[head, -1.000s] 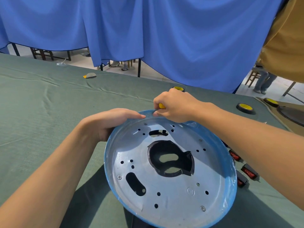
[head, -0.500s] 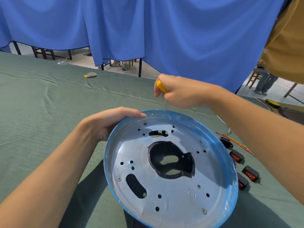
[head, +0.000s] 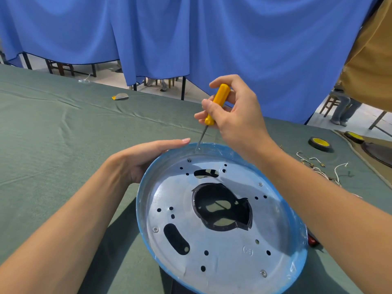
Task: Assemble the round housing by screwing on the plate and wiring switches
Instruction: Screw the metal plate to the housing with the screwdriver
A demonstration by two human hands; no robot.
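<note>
right hand (head: 235, 115) lifted off housing rim, screwdriver (head: 216, 105) now upright, tip down

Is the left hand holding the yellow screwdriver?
No, the right hand grips the screwdriver; the left hand rests on the housing's rim.

Tilted round blue-rimmed metal housing (head: 140, 209), perforated silver plate (head: 224, 262) inside, against left grip (head: 144, 159); yellow-handled screwdriver (head: 218, 101) in right grip (head: 236, 119) above.

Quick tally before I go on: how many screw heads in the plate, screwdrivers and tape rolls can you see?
Screw heads in the plate: 4
Yellow screwdriver: 1
Tape rolls: 2
Total: 7
</note>
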